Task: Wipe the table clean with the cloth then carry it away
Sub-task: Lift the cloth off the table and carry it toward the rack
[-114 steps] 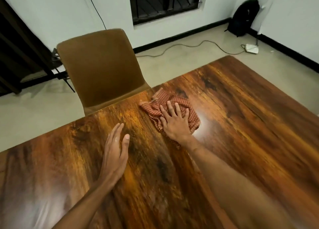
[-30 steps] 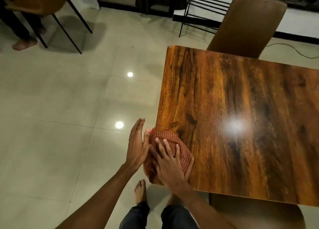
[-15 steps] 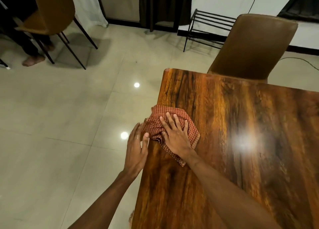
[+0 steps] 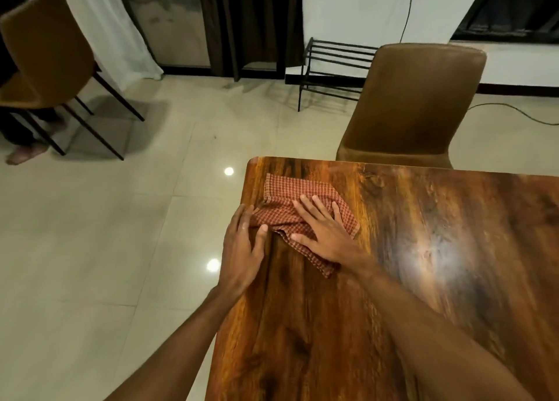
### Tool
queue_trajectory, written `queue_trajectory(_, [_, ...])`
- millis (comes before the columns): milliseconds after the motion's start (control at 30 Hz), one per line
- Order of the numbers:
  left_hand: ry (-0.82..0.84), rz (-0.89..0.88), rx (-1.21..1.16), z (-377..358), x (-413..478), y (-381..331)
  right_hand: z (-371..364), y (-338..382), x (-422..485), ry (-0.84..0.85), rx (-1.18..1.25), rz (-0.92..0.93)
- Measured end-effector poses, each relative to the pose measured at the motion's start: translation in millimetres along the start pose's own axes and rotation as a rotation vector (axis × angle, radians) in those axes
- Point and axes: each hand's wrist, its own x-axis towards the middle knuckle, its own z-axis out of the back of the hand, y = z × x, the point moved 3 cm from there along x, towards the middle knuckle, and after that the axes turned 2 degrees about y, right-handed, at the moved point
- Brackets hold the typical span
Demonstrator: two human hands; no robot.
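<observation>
**Flat right palm pressing checked cloth at the table's far-left corner**

The red-and-cream checked fabric cloth (image 4: 298, 188) is lying rumpled on the glossy dark-brown wooden table (image 4: 438, 249), near its far-left corner. Its middle is hiding under the right hand (image 4: 322, 234), so only its far part and a near flap are showing. That hand is pressing down on it with fingers straight and spread, curling round nothing. The left hand (image 4: 242, 249) is lying flat along the table's left edge, fingers straight and together, holding nothing. Its fingertips and thumb are meeting the cloth's left fold, though whether they are pressing it is hard to tell. Both forearms are running out of the bottom of the frame, smeared by blur.

The table is being cut off at the right and near sides, and its grain is blurring towards the right. A tan padded chair (image 4: 417, 104) is standing at the far edge, its legs hidden behind the tabletop. Left of it, a black metal rack (image 4: 332, 70) is standing against the white wall. At far left a second tan chair with thin black legs (image 4: 45, 52) is being cropped by the frame. Behind its legs a bare foot (image 4: 22, 155) is showing on the pale glossy floor tiles (image 4: 106, 234); the rest of that person is out of view.
</observation>
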Motion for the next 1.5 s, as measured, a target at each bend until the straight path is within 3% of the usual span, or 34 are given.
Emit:
queue_trajectory(100, [0.014, 0.045, 0.052, -8, 33, -14, 13, -6, -35, -0.289, 0.114, -0.117])
queue_trajectory(167, [0.062, 0.091, 0.141, -16, 53, -19, 17, -5, -51, -0.535, 0.243, -0.458])
queue_trajectory(233, [0.089, 0.158, 0.257, -24, 68, -26, 16, -2, -58, -0.551, 0.358, -0.808])
queue_trajectory(300, [0.074, 0.232, 0.295, -30, 78, -31, 11, 8, -58, -0.477, 0.426, -0.934])
queue_trajectory(433, [0.121, 0.302, 0.226, -28, 86, -33, 8, 26, -49, -0.613, 0.708, -0.951])
queue_trajectory(600, [0.242, 0.141, -0.066, -3, 79, -32, 26, 37, -44, -0.736, 0.981, -0.816])
queue_trajectory(800, [0.330, 0.069, -0.347, 66, 83, -3, 39, 98, -41, -0.838, 1.285, -0.744])
queue_trajectory(967, [0.414, 0.059, -0.524, 148, 95, 25, 51, 170, -26, -0.903, 1.412, -0.792])
queue_trajectory(1200, [0.427, 0.014, -0.536, 270, 125, 44, 103, 259, 14, -0.860, 1.343, -0.686])
queue_trajectory(1500, [0.407, -0.075, -0.564, 330, 226, 35, 149, 265, 119, -0.818, 1.507, -0.577])
